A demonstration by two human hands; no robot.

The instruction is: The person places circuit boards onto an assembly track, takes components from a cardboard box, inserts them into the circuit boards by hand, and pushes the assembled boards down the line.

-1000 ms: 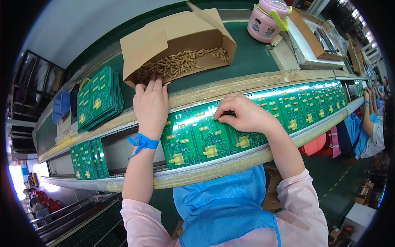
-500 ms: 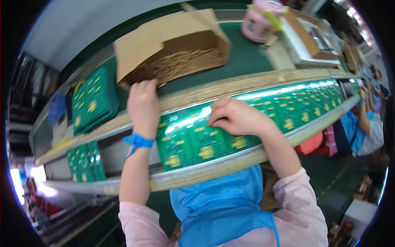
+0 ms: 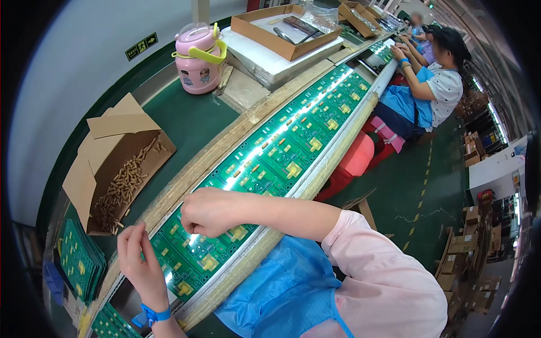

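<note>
Two hands work a green circuit board (image 3: 203, 248) on the conveyor at 7 o'clock. Right hand (image 3: 211, 211) is pinched shut above it, contents indiscernible; left hand (image 3: 138, 259) rests half-open at the board's 9 o'clock edge. Board likely light, rigid, fragile: grip by edges.

1. The green circuit board (image 3: 197, 253) lies flat on the conveyor line under both hands, dotted with yellow square parts and small tan components.
2. The open cardboard box (image 3: 112, 169), tipped on its side beyond the line, holds a heap of small tan components (image 3: 121, 188).
</note>
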